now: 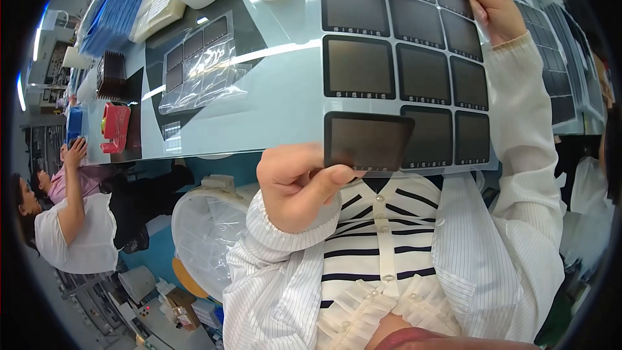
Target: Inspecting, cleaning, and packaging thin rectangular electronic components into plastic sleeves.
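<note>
A large sheet of dark rectangular panels [424, 72], set in rows with pale gaps between them, stands tilted up in front of me over the table's near edge. My right hand [489, 6] is closed on the sheet's far right edge. At the near left corner, my left hand [298, 185] pinches a single dark panel [368, 137] between thumb and fingers. That panel sits askew, and its right side overlaps the neighbouring panel. Whether it is still attached to the sheet, I cannot tell.
On the glass-topped table [272, 110] lies a clear plastic bag [204, 68] with dark panels. Beyond it stand blue sheets [113, 13] in a stack. A red tape dispenser [115, 128] is at the left. More panel sheets [551, 68] lie right. A lined white bin [210, 233] and seated people [78, 220] are left.
</note>
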